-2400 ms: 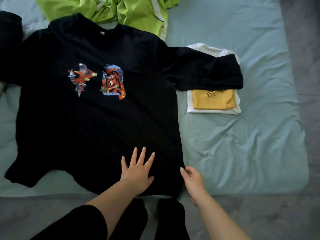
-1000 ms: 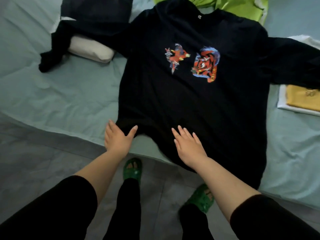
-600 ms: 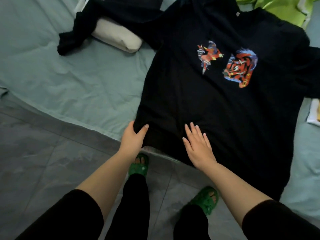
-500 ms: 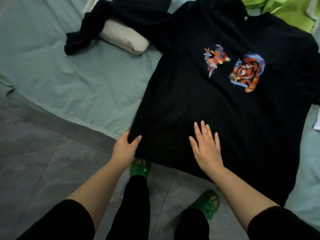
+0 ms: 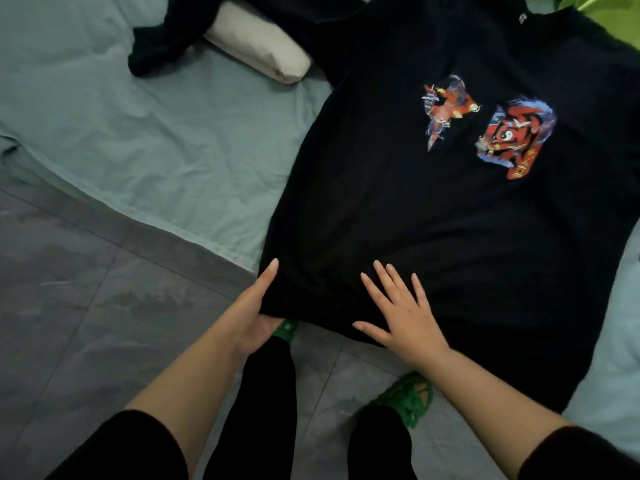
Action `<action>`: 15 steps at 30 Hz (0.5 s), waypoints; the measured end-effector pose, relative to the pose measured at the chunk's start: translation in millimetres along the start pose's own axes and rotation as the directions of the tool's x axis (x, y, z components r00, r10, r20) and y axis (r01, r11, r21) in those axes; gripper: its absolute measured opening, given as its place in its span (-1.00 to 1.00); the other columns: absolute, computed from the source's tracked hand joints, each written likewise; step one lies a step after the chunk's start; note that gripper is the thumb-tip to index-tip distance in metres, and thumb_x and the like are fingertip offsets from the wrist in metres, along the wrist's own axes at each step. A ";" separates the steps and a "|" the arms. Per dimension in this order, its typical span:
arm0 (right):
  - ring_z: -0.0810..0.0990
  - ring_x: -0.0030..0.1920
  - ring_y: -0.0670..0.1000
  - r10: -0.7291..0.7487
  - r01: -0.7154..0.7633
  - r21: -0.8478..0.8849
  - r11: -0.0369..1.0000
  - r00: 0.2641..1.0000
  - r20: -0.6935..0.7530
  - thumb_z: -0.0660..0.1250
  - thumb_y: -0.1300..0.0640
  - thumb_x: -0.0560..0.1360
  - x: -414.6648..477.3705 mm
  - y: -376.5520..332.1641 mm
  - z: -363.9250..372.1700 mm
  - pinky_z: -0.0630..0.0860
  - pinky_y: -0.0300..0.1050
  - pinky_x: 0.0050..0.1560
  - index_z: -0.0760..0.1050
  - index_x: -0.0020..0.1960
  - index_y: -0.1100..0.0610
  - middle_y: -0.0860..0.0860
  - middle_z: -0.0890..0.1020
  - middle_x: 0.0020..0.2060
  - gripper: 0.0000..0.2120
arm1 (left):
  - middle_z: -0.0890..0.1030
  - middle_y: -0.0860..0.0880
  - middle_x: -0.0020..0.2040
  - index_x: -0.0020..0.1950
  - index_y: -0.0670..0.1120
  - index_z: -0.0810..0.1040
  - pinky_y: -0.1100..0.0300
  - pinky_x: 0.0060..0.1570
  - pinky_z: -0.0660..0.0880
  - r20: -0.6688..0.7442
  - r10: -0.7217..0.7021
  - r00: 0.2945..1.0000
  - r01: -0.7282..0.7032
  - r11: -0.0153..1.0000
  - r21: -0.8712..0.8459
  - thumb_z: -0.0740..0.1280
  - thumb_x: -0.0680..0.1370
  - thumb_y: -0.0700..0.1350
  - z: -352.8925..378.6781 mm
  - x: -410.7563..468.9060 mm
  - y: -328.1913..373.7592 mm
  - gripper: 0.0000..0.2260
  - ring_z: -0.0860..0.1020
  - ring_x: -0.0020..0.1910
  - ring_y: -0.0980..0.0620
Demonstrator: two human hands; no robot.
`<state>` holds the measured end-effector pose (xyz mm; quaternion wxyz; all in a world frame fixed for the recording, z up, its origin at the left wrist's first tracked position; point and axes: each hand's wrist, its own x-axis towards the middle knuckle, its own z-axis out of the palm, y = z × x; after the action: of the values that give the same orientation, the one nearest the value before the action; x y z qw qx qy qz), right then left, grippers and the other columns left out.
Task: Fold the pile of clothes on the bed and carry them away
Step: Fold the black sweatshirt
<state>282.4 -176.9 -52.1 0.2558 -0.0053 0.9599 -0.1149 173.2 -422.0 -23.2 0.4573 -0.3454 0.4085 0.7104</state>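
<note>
- Since half a second ago, the right hand (image 5: 401, 313) has slid back toward the hem, and the left hand (image 5: 254, 317) has tucked in at the hem corner.
- Right hand: flat and spread, palm down, pressing the black shirt (image 5: 398, 209) just above its hem and holding nothing.
- Left hand: one digit lies straight along the shirt's side edge and the rest are hidden under the cloth, so I cannot tell whether it pinches.
- The step looks like smoothing and squaring the shirt before its first fold.
- The shirt lies face up on the bed (image 5: 156, 133), reaching away from both hands, with its hem draped over the bed edge.
- Next it probably needs a firm hold on the corner, folding the left side inward while the right hand pins the cloth.
- The shirt is soft, limp jersey with a slick-looking red and blue print (image 5: 516, 136) well beyond the right hand.
- The sheet is creased, and a plump cream pillow (image 5: 256, 43) lies far beyond the left hand.
</note>
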 end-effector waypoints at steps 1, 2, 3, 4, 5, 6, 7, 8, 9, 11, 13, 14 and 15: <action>-0.20 0.54 -0.11 0.050 -0.045 0.120 0.992 0.998 -0.037 -0.15 -0.41 0.50 -8.9 -7.3 0.8 -0.26 -0.03 0.51 -0.11 0.56 -0.08 -0.10 -0.14 0.55 -0.27 | 0.55 -0.05 0.33 0.41 -0.02 0.44 0.04 0.39 0.35 0.029 -0.012 1.000 0.014 0.998 -0.058 0.35 0.48 0.19 1.7 -1.6 -7.3 -0.45 0.51 0.31 -0.05; -0.13 0.54 -0.16 0.098 -0.078 0.253 0.964 0.993 -0.065 -0.12 -0.37 0.52 -19.9 -15.3 2.4 -0.22 -0.11 0.52 0.00 0.56 -0.06 -0.14 -0.03 0.54 -0.30 | 0.53 -0.03 0.35 0.44 0.02 0.41 0.01 0.44 0.27 0.040 -0.023 0.999 0.026 0.995 -0.091 0.33 0.47 0.23 3.3 -3.3 -15.2 -0.41 0.48 0.35 -0.04; -0.07 0.53 -0.21 0.147 -0.106 0.376 0.921 0.986 -0.081 -0.10 -0.34 0.53 -32.0 -22.1 5.1 -0.19 -0.18 0.51 0.08 0.55 -0.06 -0.19 0.05 0.52 -0.34 | 0.52 -0.01 0.36 0.44 0.06 0.39 0.00 0.46 0.22 0.047 -0.038 0.998 0.042 0.994 -0.103 0.32 0.45 0.26 5.7 -5.1 -23.6 -0.40 0.46 0.36 -0.02; -0.04 0.52 -0.26 0.200 -0.138 0.472 0.871 0.976 -0.083 -0.08 -0.32 0.54 -44.4 -26.7 8.6 -0.16 -0.22 0.51 0.14 0.54 -0.07 -0.23 0.11 0.50 -0.36 | 0.53 0.02 0.36 0.43 0.08 0.39 -0.01 0.47 0.18 0.058 -0.058 0.997 0.064 0.993 -0.101 0.31 0.44 0.28 8.8 -6.7 -32.1 -0.40 0.45 0.37 0.01; -0.03 0.50 -0.31 0.252 -0.174 0.536 0.826 0.965 -0.076 -0.05 -0.30 0.55 -55.8 -28.6 11.9 -0.14 -0.24 0.51 0.16 0.53 -0.07 -0.25 0.14 0.48 -0.39 | 0.54 0.04 0.34 0.41 0.10 0.41 -0.01 0.47 0.15 0.069 -0.080 0.994 0.086 0.992 -0.090 0.30 0.42 0.28 13.4 -7.7 -41.1 -0.41 0.44 0.37 0.03; -0.03 0.48 -0.35 0.303 -0.210 0.574 0.791 0.950 -0.071 -0.02 -0.25 0.56 -65.1 -27.7 14.3 -0.12 -0.25 0.51 0.18 0.52 -0.07 -0.27 0.16 0.48 -0.43 | 0.56 0.06 0.32 0.38 0.10 0.43 -0.01 0.47 0.14 0.069 -0.099 0.993 0.103 0.992 -0.071 0.31 0.41 0.26 18.4 -7.8 -50.0 -0.44 0.43 0.37 0.06; -0.02 0.47 -0.37 0.356 -0.244 0.604 0.759 0.932 -0.071 0.03 -0.19 0.59 -71.7 -23.9 15.5 -0.11 -0.25 0.51 0.20 0.51 -0.06 -0.27 0.19 0.47 -0.47 | 0.58 0.07 0.29 0.36 0.11 0.45 0.00 0.46 0.15 0.056 -0.111 0.992 0.114 0.992 -0.048 0.34 0.40 0.21 23.8 -6.5 -59.5 -0.46 0.44 0.36 0.08; -0.01 0.46 -0.38 0.408 -0.270 0.633 0.726 0.910 -0.079 0.08 -0.11 0.61 -75.7 -17.4 15.3 -0.09 -0.26 0.50 0.23 0.51 -0.04 -0.27 0.21 0.46 -0.52 | 0.59 0.07 0.28 0.36 0.10 0.46 0.01 0.44 0.18 0.040 -0.117 0.992 0.118 0.993 -0.026 0.38 0.40 0.14 29.9 -4.1 -68.9 -0.47 0.45 0.35 0.09; 0.02 0.45 -0.38 0.454 -0.288 0.660 0.694 0.887 -0.090 0.11 -0.05 0.63 -77.2 -9.1 13.1 -0.08 -0.27 0.50 0.25 0.50 -0.02 -0.26 0.24 0.44 -0.55 | 0.60 0.06 0.27 0.37 0.08 0.46 0.02 0.42 0.23 0.029 -0.120 0.992 0.120 0.993 -0.007 0.42 0.40 0.06 37.0 -0.5 -78.5 -0.47 0.47 0.34 0.08; 0.05 0.43 -0.37 0.519 -0.309 0.693 0.652 0.847 -0.111 0.11 0.01 0.65 -75.2 11.3 2.9 -0.06 -0.28 0.49 0.27 0.49 0.00 -0.24 0.28 0.42 -0.58 | 0.60 0.02 0.27 0.40 0.01 0.43 0.04 0.34 0.36 0.002 -0.139 0.990 0.139 0.990 0.014 0.48 0.41 -0.07 54.9 7.7 -96.5 -0.43 0.50 0.31 0.04; 0.07 0.42 -0.34 0.551 -0.318 0.692 0.648 0.823 -0.137 0.10 0.04 0.66 -69.3 34.8 -9.1 -0.05 -0.27 0.49 0.28 0.49 0.02 -0.20 0.32 0.42 -0.59 | 0.59 -0.04 0.28 0.42 -0.05 0.40 0.05 0.25 0.45 -0.044 -0.185 0.982 0.187 0.982 0.029 0.48 0.44 -0.16 75.0 16.6 -113.5 -0.43 0.51 0.30 -0.01; 0.09 0.44 -0.30 0.549 -0.316 0.675 0.666 0.821 -0.158 0.10 0.06 0.66 -64.8 47.0 -15.2 -0.04 -0.25 0.49 0.28 0.49 0.04 -0.16 0.33 0.44 -0.60 | 0.58 -0.06 0.29 0.41 -0.07 0.40 0.06 0.20 0.49 -0.058 -0.214 0.975 0.217 0.975 0.050 0.47 0.46 -0.18 85.1 20.0 -121.8 -0.47 0.51 0.30 -0.02; 0.10 0.46 -0.24 0.537 -0.312 0.645 0.698 0.824 -0.183 0.09 0.06 0.66 -58.5 59.5 -20.7 -0.04 -0.21 0.50 0.28 0.49 0.06 -0.11 0.32 0.46 -0.59 | 0.59 -0.06 0.27 0.39 -0.08 0.42 0.07 0.13 0.52 -0.065 -0.244 0.968 0.249 0.964 0.089 0.46 0.48 -0.17 94.8 22.7 -130.4 -0.51 0.53 0.28 -0.03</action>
<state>326.0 -110.5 -19.3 0.0851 0.3207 0.8792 -0.3419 275.8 -296.4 -36.7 0.5472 -0.3898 0.4083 0.6180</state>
